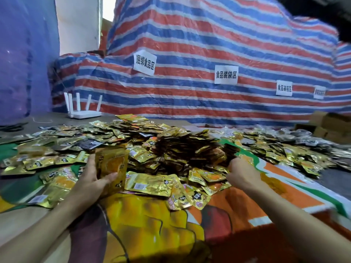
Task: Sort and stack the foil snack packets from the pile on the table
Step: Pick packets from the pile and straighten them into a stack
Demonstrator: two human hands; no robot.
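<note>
The left hand (93,179) grips a stack of gold packets (112,164) upright, thumb across the front and fingers behind. The right hand (242,174) reaches into the near edge of the pile (180,149) heaped across the worktop (22,221). Its fingers are curled, but blur hides whether they pinch a packet. The foil looks slick, so the tall stack could fan out or shed packets if the left grip loosens while another is added. Pulling one from the pile's slope may drag neighbours down, and the look-alike gold wrappers invite a wrong sort.
</note>
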